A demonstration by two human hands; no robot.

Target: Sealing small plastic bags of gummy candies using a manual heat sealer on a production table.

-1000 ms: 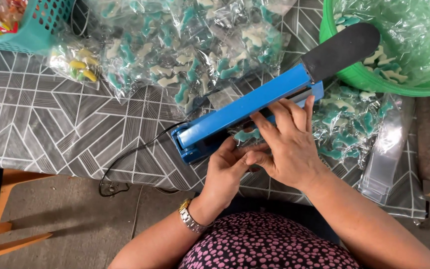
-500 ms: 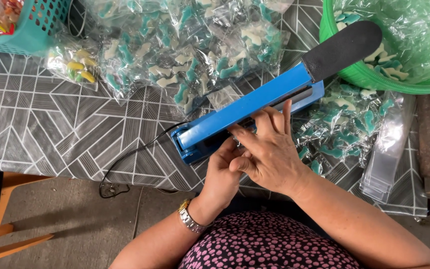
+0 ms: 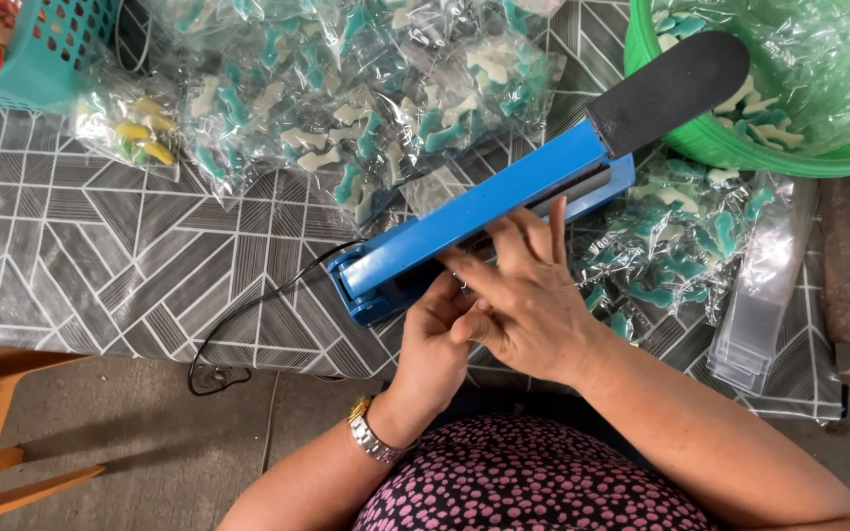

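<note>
Resting across the front of the blue sealer (image 3: pixel 484 211), the person's right hand (image 3: pixel 523 295) is lying with its fingers spread flat and loose, gripping nothing that shows. The left hand (image 3: pixel 440 329) is tucking in underneath it at the sealer's near edge, fingers curled; whether it is pinching a bag there cannot be told, since the right hand is covering that spot. The sealer is sitting slantwise on the grey patterned tablecloth (image 3: pixel 81 246), its arm down or nearly so and its black handle (image 3: pixel 671 88) pointing toward the green basket (image 3: pixel 740 152). Packets of teal and white sweets (image 3: pixel 346 98) are lying in a heap beyond it, more are lying just beside the right hand, and a stack of empty clear bags (image 3: pixel 759 305) is waiting near the table's edge. With fingertips this close to the sealing bar, a fingertip is risking a pinch or burn, and a crooked bag is risking a weak seam.
</note>
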